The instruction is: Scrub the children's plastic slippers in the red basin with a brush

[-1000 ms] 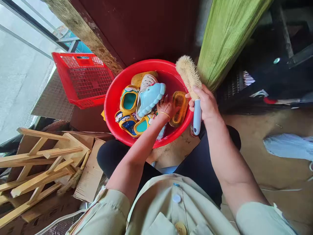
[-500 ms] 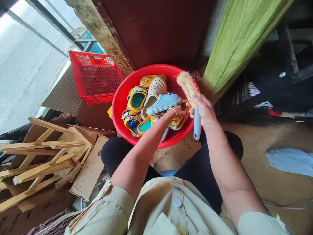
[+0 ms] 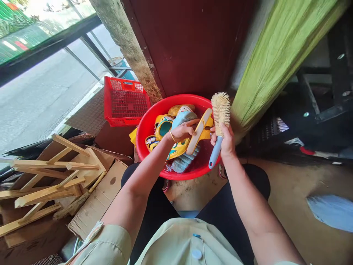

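A red basin (image 3: 143,147) holds several shoes in water. Over it, my left hand (image 3: 182,131) grips a yellow slipper (image 3: 206,129), which is tilted on its edge with its pale side strip showing. My right hand (image 3: 226,141) is wrapped round a brush (image 3: 221,110) just above its blue handle, bristles upward, at the basin's right side. Light blue shoes (image 3: 184,117) lie beyond my left hand and below it. A yellow clog with a green inside (image 3: 164,127) rests at the left of the pile.
A red crate (image 3: 127,101) stands beyond the basin at the left. Wooden legs of a stool (image 3: 57,184) and cardboard (image 3: 102,198) lie at the left. Green cloth (image 3: 264,66) hangs at the right, beside a dark red panel (image 3: 187,44). A bluish sheet (image 3: 331,211) lies on the floor.
My left hand has lifted a yellow slipper from the basin's right side. The light blue shoe has shifted on the pile. The brush now stands more upright, and the view has moved.
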The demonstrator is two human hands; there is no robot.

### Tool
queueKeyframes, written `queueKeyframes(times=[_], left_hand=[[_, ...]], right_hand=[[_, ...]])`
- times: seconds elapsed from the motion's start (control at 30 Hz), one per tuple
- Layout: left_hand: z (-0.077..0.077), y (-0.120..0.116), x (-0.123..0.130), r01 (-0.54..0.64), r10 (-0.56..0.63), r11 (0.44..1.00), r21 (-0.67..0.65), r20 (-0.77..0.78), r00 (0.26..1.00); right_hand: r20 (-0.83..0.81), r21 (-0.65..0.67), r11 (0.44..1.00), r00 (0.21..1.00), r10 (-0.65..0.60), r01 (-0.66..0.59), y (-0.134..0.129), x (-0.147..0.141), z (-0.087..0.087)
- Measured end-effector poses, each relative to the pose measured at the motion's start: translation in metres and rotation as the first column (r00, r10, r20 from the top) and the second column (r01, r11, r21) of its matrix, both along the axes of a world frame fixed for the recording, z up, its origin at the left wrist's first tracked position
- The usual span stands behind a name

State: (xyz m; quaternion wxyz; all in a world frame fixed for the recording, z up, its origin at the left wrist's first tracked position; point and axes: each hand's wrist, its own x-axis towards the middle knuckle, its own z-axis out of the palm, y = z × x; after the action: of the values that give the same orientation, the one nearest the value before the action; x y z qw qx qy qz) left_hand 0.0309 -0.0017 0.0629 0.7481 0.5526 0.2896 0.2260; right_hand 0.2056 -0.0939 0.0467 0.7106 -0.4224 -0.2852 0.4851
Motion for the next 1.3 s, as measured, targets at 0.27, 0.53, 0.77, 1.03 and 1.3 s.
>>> queueKeyframes(times=[0.27,0.53,0.77,1.03,1.3], left_hand=[[0.013,-0.009,-0.033,-0.179,0.192,0.978,-0.109,0.128,0.973],[-0.01,-0.019,-0.043,-0.35,0.464,0.846,-0.403,0.231,0.855],[0.028,-0.02,-0.072,-0.408,0.558,0.789,-0.46,0.258,0.789],[0.018,-0.02,-0.086,-0.5,0.658,0.702,-0.507,0.194,0.728],[-0.022,-0.018,-0.064,-0.438,0.666,0.651,-0.62,0.19,0.721]], right_hand=[[0.241,0.144,0.988,0.97,0.011,-0.047,0.034,-0.053,0.032],[0.364,0.185,0.966,0.926,0.102,-0.18,0.056,-0.079,0.049],[0.249,0.067,0.986,0.959,0.134,-0.155,0.041,-0.069,0.057],[0.802,0.067,0.974,0.593,0.076,-0.217,0.027,-0.063,0.038],[0.97,0.153,0.983,0.205,-0.13,-0.098,0.057,-0.037,-0.008]])
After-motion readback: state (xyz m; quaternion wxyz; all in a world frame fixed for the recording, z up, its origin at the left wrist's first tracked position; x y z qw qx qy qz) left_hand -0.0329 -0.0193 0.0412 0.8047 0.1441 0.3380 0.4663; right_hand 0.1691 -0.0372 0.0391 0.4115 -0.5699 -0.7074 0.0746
